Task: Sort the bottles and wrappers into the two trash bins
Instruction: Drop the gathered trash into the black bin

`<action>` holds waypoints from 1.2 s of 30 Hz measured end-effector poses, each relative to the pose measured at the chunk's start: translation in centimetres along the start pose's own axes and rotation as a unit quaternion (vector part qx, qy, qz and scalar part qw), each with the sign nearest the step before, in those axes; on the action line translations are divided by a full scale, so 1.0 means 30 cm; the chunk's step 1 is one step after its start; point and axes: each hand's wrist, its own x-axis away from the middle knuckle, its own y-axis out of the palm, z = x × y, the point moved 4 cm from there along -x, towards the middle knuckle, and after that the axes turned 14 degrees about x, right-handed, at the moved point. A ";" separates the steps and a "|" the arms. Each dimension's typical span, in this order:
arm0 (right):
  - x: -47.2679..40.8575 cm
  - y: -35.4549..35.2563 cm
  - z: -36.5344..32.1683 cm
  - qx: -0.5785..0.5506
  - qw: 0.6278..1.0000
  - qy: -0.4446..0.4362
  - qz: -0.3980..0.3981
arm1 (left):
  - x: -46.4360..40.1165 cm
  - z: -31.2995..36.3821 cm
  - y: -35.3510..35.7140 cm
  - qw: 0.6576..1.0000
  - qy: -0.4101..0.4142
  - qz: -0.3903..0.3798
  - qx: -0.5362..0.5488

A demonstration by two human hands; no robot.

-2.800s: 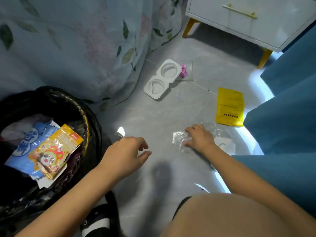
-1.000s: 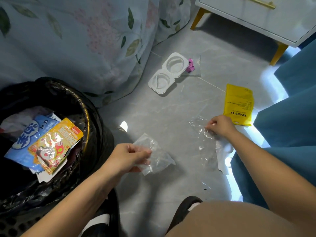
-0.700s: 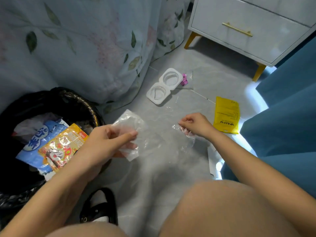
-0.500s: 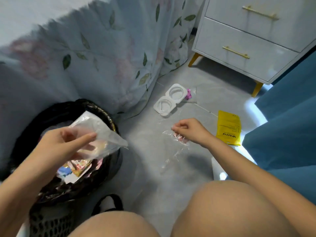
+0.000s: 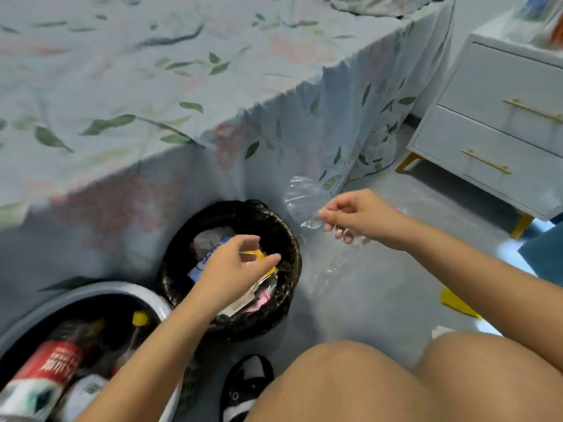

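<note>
My left hand [image 5: 234,266] hovers over the black-lined wrapper bin [image 5: 286,236], fingers apart and holding nothing. Coloured wrappers [image 5: 210,248] lie inside that bin. My right hand [image 5: 362,217] pinches a clear plastic wrapper [image 5: 300,199] just right of the bin's rim, above the floor. A grey bin [image 5: 128,292] at the lower left holds bottles [image 5: 51,363], one with a red label, another with a yellow cap [image 5: 139,317].
A bed with a floral sheet [image 5: 182,86] fills the upper left, its skirt hanging behind the bins. A white nightstand [image 5: 499,141] stands at the right. A yellow packet [image 5: 457,303] lies on the grey floor by my right arm. My knees and a sandal [image 5: 246,385] fill the bottom.
My left hand carried a clear wrapper over the black bin and no longer holds it. My right hand lifted another clear wrapper off the floor toward the bin. The view tilted up and left.
</note>
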 end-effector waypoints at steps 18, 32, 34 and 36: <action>-0.060 0.058 0.003 0.143 0.985 0.090 -0.019 | -0.085 -0.169 -0.258 0.993 -0.082 0.016 -0.084; -0.020 -0.031 0.221 0.485 0.863 0.087 -0.112 | -0.273 0.015 0.062 0.785 0.010 0.009 -0.620; -0.005 -0.053 0.253 0.504 0.851 0.085 -0.116 | -0.243 0.119 0.150 0.804 0.100 0.007 -0.586; 0.013 -0.098 0.306 0.518 0.842 0.095 -0.117 | -0.221 0.181 0.245 0.833 0.152 -0.025 -0.531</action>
